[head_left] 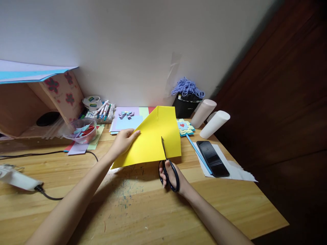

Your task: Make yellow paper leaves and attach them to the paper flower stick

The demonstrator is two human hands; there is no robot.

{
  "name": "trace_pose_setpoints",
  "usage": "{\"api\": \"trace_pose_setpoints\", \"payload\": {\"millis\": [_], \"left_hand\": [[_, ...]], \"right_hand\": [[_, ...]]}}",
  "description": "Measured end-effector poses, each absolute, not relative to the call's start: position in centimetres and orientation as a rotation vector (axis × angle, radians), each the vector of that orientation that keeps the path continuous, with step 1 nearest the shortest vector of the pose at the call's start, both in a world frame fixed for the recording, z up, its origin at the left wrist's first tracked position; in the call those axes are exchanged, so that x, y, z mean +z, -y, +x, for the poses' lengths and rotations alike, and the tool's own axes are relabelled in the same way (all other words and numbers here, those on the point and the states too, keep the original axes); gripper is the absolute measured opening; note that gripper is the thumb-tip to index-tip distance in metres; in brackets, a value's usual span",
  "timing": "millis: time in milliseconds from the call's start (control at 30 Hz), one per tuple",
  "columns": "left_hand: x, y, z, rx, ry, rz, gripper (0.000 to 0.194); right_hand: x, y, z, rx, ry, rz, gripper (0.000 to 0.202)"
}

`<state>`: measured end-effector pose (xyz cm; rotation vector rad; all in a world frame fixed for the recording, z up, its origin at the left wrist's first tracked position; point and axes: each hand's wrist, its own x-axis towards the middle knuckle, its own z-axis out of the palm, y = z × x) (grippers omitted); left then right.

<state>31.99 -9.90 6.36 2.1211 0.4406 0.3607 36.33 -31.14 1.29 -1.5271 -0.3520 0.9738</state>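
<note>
- Wooden table (pixel 138 217) beneath left hand (pixel 124 142) and right hand (pixel 182 182); pale wall (pixel 127 44) beyond.
- Yellow paper (pixel 153 134): left side pinched in left hand, near edge just beyond right hand.
- Right hand: holding scissors (pixel 164 148), blade over paper.

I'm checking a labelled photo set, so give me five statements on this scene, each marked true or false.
1. The left hand holds a yellow paper sheet. True.
2. The right hand holds a blue marker. False: it holds black-handled metal scissors.
3. A black rectangular smartphone lies on white paper. True.
4. The clear round plastic bowl is upside down. False: it's upright.
5. Purplish-blue yarn tops a black holder. True.
</note>
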Motion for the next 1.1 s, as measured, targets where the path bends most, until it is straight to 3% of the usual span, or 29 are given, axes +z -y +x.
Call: {"api": "trace_pose_setpoints", "payload": {"millis": [533,1100], "left_hand": [[6.4,10.2,32.1,0.356,-0.439,2.069,0.037],[6.4,10.0,31.9,0.341,-0.435,2.14,0.038]], "right_hand": [[0.2,31.2,36.6,0.963,0.243,-1.534,0.057],[0.2,31.3,36.7,1.068,0.306,-1.437,0.075]]}}
